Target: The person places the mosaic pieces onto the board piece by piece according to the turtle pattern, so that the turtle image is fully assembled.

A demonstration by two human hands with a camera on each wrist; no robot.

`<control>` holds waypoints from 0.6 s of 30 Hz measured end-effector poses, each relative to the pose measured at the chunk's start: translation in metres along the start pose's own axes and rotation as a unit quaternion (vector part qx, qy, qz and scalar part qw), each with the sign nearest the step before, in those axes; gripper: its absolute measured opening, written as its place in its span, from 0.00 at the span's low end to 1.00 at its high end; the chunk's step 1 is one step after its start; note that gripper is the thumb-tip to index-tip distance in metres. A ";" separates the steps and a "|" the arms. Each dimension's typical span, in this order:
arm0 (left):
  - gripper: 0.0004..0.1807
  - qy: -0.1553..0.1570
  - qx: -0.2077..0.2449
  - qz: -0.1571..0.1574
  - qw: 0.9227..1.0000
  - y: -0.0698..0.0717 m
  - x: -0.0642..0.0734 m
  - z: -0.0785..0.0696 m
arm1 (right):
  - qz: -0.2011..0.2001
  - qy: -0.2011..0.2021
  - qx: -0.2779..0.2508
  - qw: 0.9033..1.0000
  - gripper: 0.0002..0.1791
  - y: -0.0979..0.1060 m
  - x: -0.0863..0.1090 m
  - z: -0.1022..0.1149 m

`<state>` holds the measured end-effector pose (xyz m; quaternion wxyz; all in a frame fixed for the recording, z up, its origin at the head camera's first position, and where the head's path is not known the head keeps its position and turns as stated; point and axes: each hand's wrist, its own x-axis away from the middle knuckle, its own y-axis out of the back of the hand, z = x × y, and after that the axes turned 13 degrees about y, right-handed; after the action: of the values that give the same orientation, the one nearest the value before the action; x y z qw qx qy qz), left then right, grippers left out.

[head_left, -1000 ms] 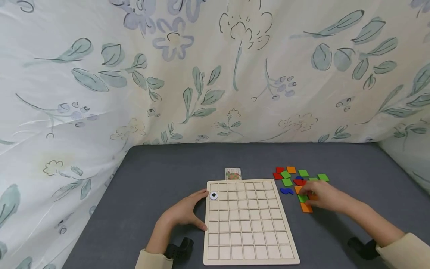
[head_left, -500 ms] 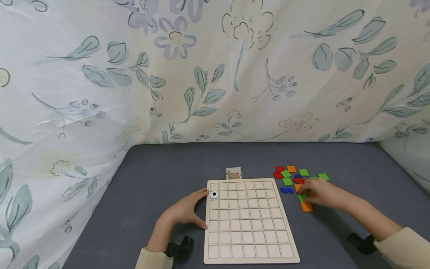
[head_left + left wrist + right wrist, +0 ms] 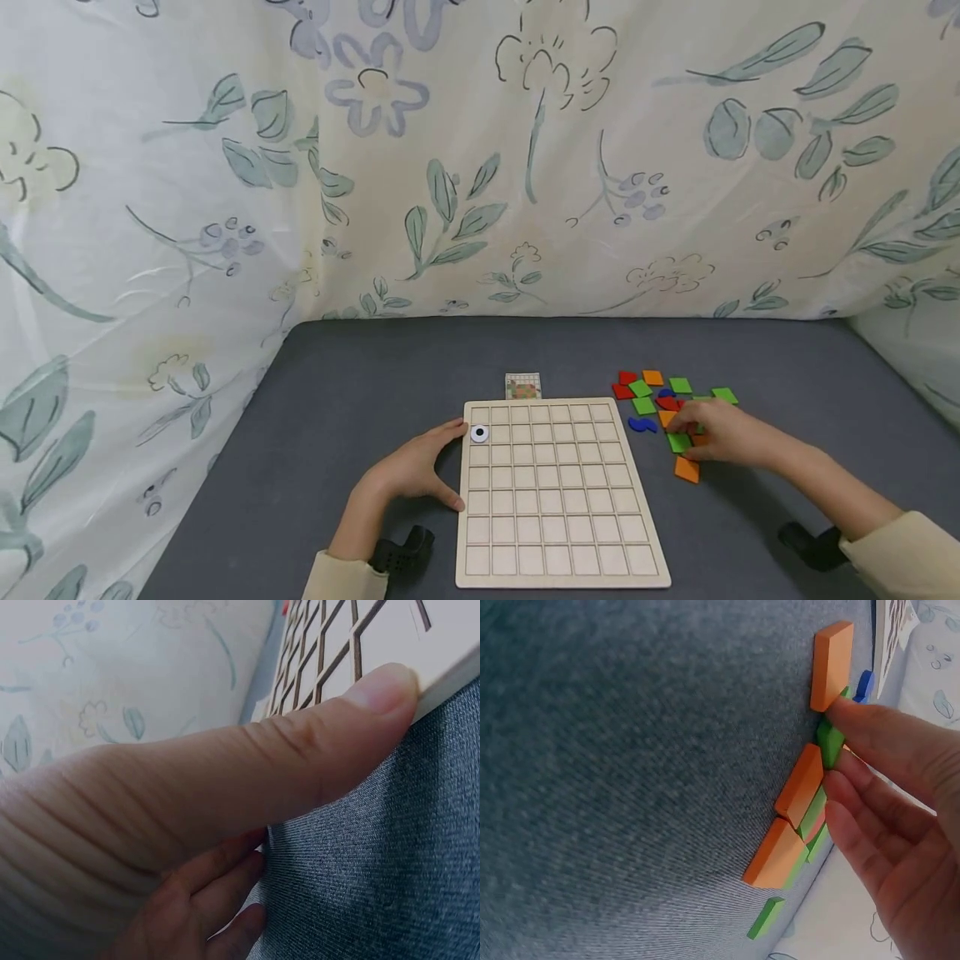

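At 2 o'clock from the pale wooden gridded board (image 3: 568, 477), we see a thick, plain green tile (image 3: 678, 443), an orange one (image 3: 687, 471) near its 6 o'clock. The right hand (image 3: 723, 432) bends over it; we cannot tell whether it pinches. At 9 o'clock, the left hand (image 3: 408, 468), spread wide, merely touches the board.

Free room ran across the worktop (image 3: 322, 417) left of the left hand (image 3: 408, 468); tiles (image 3: 643, 406) crowded the right hand (image 3: 726, 433); floral cloth (image 3: 570, 242) blocked the far edge.
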<state>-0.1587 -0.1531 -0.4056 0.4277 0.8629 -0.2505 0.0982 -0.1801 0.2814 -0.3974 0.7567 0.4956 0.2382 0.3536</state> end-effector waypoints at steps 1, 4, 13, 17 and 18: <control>0.56 0.000 0.000 -0.001 1.000 0.000 0.000 0.000 | -0.003 -0.002 0.001 1.000 0.15 0.000 0.000 0.000; 0.56 -0.001 0.001 -0.003 1.000 -0.001 -0.001 0.000 | -0.009 -0.007 0.001 1.000 0.14 0.000 0.000 0.002; 0.57 -0.004 -0.001 -0.008 1.000 -0.004 -0.002 0.002 | 0.003 -0.022 -0.041 0.999 0.14 0.009 0.000 0.012; 0.57 -0.003 -0.001 -0.010 1.000 -0.005 -0.002 0.002 | -0.006 -0.017 -0.037 0.999 0.14 0.012 -0.001 0.014; 0.57 -0.003 -0.001 -0.011 1.000 -0.005 -0.002 0.002 | -0.011 -0.012 -0.033 0.999 0.14 0.013 -0.002 0.014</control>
<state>-0.1583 -0.1518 -0.4110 0.4291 0.8654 -0.2423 0.0902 -0.1746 0.2750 -0.3801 0.7795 0.4720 0.2225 0.3466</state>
